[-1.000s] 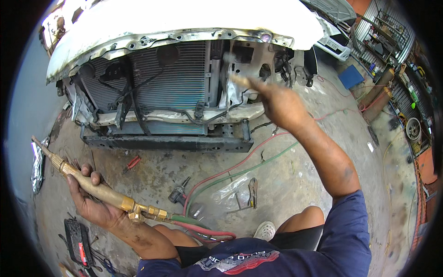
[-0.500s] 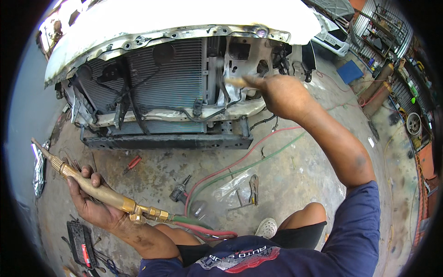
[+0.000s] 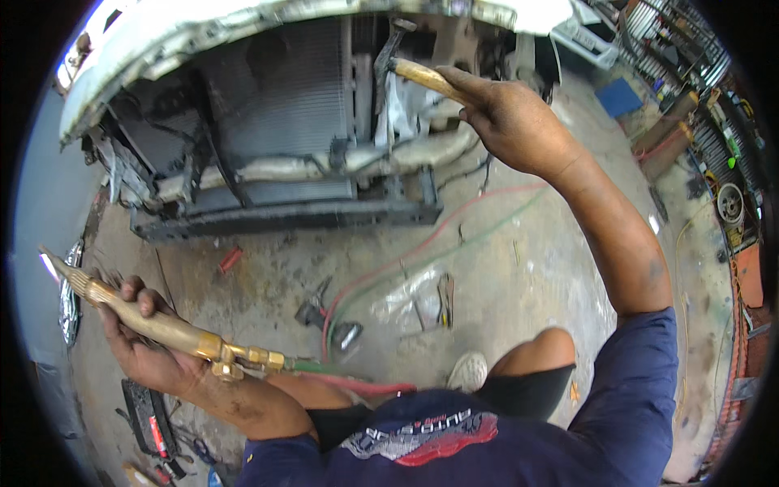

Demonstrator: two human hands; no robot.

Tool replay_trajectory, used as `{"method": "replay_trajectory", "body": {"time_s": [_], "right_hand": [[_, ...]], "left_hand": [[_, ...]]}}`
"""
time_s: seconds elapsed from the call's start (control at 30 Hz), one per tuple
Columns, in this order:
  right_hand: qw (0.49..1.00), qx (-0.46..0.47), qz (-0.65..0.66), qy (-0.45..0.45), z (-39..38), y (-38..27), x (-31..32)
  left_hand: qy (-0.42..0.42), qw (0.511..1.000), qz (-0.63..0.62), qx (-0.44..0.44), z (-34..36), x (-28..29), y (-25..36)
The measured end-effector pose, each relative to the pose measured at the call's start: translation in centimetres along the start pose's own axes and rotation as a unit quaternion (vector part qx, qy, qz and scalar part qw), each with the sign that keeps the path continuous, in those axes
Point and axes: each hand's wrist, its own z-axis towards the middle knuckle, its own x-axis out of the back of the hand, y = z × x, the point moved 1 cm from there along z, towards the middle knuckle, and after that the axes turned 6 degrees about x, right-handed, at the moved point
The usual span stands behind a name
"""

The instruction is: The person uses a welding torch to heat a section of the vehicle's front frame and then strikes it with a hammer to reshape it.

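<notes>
My left hand (image 3: pixel 150 364) is closed around a brass gas torch (image 3: pixel 191 337), its nozzle aimed to the far left. A green hose and a red hose (image 3: pixel 381 388) run from the torch's rear end. Up at the right of the car front, my right hand (image 3: pixel 519 130) grips a hammer (image 3: pixel 423 79) by its wooden handle. Its dark metal head is raised in front of the stripped car front (image 3: pixel 284 169), near the right side of the radiator (image 3: pixel 284 89). Whether the head touches the body cannot be told.
On the concrete floor lie red-handled pliers (image 3: pixel 230 260), a cordless drill (image 3: pixel 312 312), locking pliers (image 3: pixel 445 299) and a clear plastic bag (image 3: pixel 406 296). A black tool tray (image 3: pixel 144 414) sits at lower left. Cluttered shelves (image 3: pixel 714 130) line the right, near a blue panel (image 3: pixel 618 98).
The car front sits higher in the picture as the view has tilted down. My right hand's hammer has swung up, its head now plainly visible. My left hand still holds the torch.
</notes>
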Motion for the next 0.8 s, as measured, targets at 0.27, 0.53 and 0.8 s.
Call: {"method": "replay_trajectory", "body": {"time_s": [0.27, 0.53, 0.8], "right_hand": [[0.731, -0.247, 0.191, -0.607, -18.4, 7.1, -26.6], [0.723, -0.537, -0.003, -0.434, -35.2, 8.4, -46.0], [0.777, -0.578, 0.094, -0.231, -37.1, 1.2, -61.2]], "left_hand": [[-0.073, 0.992, -0.055, 0.089, 1.9, 2.3, 2.5], [-0.072, 0.989, -0.045, 0.124, 0.9, 2.1, 3.5], [-0.031, 0.993, 0.106, 0.049, 0.5, 1.7, 2.4]]}}
